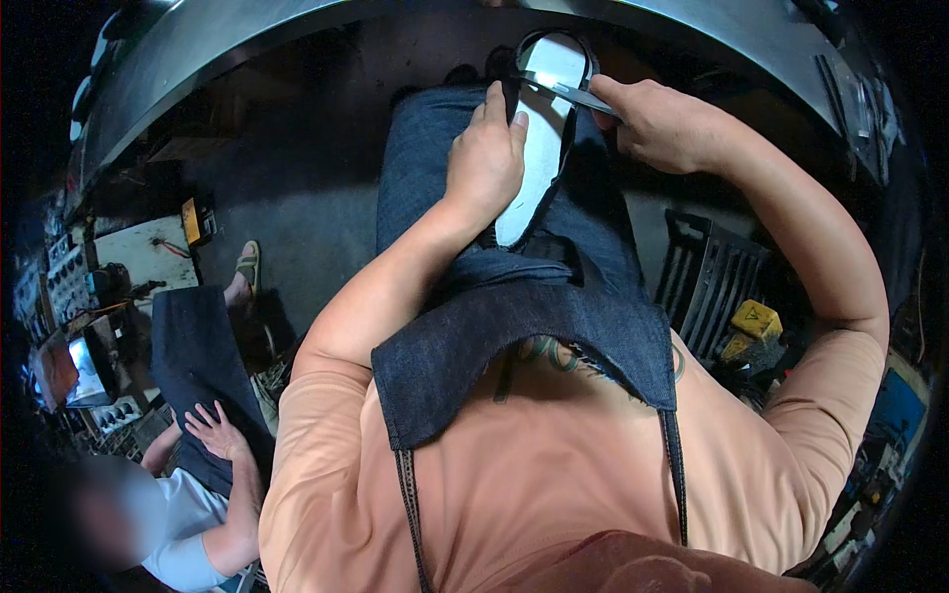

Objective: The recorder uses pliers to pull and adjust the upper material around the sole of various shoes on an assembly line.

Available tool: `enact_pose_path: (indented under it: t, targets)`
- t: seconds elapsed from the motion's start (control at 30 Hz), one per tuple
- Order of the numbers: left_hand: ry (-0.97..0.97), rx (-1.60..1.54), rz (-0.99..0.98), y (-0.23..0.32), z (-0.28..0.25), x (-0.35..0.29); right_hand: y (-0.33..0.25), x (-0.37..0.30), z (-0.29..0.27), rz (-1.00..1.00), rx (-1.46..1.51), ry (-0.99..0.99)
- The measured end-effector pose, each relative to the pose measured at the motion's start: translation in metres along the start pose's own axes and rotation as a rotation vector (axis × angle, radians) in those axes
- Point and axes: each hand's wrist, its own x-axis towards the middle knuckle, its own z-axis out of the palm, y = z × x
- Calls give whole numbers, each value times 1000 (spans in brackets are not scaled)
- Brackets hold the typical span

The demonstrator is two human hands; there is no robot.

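A dark shoe upper with a long white sole-shaped insole (543, 148) facing up lies across my lap, its rounded end pointing away from me. My left hand (485, 158) grips its left side, fingertips at the dark edge and thumb on the white face. In my right hand (652, 121) is a slim grey metal tool (585, 98), its shiny end lying over the far part of the insole. Whether that end is a blade or jaws, I cannot tell. A dark denim apron (534, 316) covers my front and thighs.
A metal bench edge (297, 49) curves across the far side. A black slatted crate (707, 282) and a yellow object (756, 321) stand right of my legs. At lower left another person sits, a hand (219, 431) on dark trousers. A board with red-handled pliers (173, 247) lies beyond.
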Motion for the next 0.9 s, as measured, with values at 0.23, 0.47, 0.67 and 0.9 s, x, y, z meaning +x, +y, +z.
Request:
enact_pose_path:
  t: [0.23,0.47,0.67,0.9]
  targets:
    - [81,65,86,-25,16,-4,66,53,122,-285,392,432]
    - [10,-475,-175,-38,3,13,61,63,116,-356,424,432]
    - [-172,-442,-281,-32,1,28,62,54,122,-303,553,382]
    - [-269,-163,-196,-17,-6,37,36,-10,91,6,763,206]
